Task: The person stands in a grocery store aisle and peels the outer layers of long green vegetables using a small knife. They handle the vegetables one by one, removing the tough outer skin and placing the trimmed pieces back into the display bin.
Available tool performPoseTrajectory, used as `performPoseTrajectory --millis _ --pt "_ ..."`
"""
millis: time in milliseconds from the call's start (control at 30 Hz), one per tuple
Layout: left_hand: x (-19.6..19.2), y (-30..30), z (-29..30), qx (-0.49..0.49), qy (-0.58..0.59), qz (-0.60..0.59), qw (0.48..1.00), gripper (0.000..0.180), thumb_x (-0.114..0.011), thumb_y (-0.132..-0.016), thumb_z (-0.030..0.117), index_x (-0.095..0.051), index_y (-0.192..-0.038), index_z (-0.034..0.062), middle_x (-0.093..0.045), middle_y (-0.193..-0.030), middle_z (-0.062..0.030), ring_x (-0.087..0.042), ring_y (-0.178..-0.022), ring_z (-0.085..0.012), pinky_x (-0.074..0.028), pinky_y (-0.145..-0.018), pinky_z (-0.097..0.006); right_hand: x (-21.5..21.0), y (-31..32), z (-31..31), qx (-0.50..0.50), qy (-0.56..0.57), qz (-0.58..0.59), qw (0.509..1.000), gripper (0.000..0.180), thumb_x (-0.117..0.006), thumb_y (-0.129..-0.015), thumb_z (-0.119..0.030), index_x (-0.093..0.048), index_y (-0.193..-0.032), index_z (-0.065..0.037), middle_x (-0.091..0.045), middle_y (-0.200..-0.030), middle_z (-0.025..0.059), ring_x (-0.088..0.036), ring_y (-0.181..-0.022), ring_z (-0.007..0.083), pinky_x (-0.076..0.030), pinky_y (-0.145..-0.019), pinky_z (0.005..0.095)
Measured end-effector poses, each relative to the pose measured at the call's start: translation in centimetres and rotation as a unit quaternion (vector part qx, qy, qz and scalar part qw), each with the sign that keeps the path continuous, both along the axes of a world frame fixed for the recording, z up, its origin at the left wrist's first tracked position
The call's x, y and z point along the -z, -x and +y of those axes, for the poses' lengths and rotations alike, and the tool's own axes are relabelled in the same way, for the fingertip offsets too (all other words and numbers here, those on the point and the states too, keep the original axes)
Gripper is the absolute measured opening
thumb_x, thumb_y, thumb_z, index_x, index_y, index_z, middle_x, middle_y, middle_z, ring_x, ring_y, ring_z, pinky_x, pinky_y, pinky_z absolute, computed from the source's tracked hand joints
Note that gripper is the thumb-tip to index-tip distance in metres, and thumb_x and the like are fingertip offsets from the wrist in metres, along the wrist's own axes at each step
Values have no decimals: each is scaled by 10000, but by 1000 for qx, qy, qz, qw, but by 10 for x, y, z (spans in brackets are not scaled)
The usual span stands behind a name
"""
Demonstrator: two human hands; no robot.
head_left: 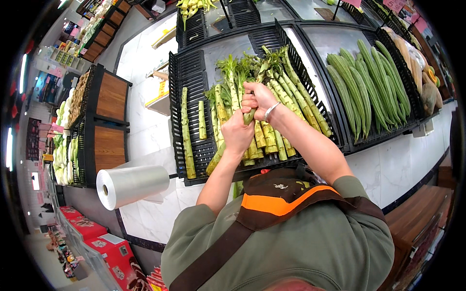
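Blk crate (190, 72): stalk pile (270, 138) mostly bunched, approx. parallel; prob. part-done. L hand (237, 132) & R hand (262, 98) both closed round one green stalk (249, 116), mid-crate, above pile; that one's unfinished, I'd judge. Also to do, prob.: short loose stalk (202, 120), crate's L side.

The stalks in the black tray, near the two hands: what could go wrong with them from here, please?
The held stalk might bruise or snap, since the left hand and right hand seem to grip it close together. The leafy tops might tear, because the right hand is so near them. The bracelet on the right wrist might scrape the stalks beside it.
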State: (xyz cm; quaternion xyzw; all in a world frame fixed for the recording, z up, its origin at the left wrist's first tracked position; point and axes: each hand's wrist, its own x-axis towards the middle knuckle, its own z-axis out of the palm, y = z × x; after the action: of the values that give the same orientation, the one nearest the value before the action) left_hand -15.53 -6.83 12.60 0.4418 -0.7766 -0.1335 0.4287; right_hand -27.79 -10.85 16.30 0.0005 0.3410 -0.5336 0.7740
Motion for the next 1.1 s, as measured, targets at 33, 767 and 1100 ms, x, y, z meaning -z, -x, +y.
performPoseTrajectory --millis 33,767,1100 --pt "0 0 1 0 1 1 1000 158 -695 -747 138 -591 -849 78 -618 -675 -143 -615 -599 -334 -480 -533 -400 2 1 -1 -11 0 -6 1000 285 -453 -969 -246 -357 -720 -148 -248 -511 -59 -224 -387 85 -294 -416 285" --pt "-6 -10 24 64 -23 15 998 159 -708 -694 76 -589 -792 37 -588 -637 -166 -606 -566 -332 -474 -518 -365 13 25 -9 -351 -76 -257 897 435 -472 -984 -336 -335 -618 -145 -301 -493 -78 -257 -369 34 -253 -341 199" --pt "-26 -37 16 80 -61 55 993 145 -725 -744 71 -580 -732 73 -580 -587 -86 -565 -478 -234 -427 -471 -305 -24 26 2 -228 18 -159 961 366 -513 -969 -368 -425 -699 -137 -297 -509 -97 -292 -401 24 -288 -400 194"
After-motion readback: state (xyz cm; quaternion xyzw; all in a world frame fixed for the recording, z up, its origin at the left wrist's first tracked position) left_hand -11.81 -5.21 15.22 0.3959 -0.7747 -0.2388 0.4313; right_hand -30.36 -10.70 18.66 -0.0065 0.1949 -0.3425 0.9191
